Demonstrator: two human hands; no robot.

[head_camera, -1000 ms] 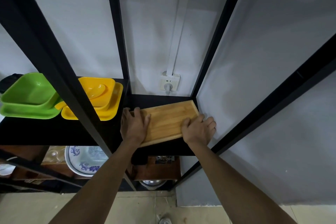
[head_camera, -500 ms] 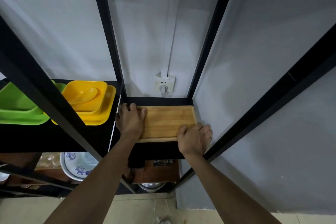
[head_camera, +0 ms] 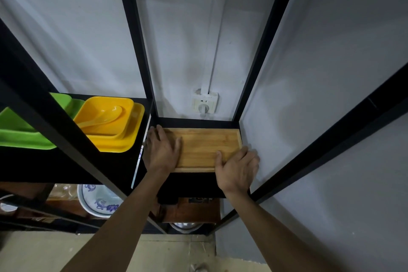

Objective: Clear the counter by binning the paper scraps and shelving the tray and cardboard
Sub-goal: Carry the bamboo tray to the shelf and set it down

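A wooden tray (head_camera: 205,147) lies flat and square on the black shelf (head_camera: 194,122) in the narrow right bay of the rack. My left hand (head_camera: 162,149) grips the tray's left end, fingers over its rim. At the front right corner my right hand (head_camera: 237,166) holds the tray, thumb on its floor and fingers around the right edge against the wall. No paper scraps, cardboard or bin are in view.
Yellow dishes with a spoon (head_camera: 110,122) and green dishes (head_camera: 24,132) sit on the shelf to the left. Black rack posts (head_camera: 134,35) frame the bay. A wall socket (head_camera: 204,104) is behind it. A blue-patterned plate (head_camera: 99,202) lies on a lower shelf.
The tray was skewed across the shelf one second ago; it has turned square and slid back into the bay, with both hands still on it.
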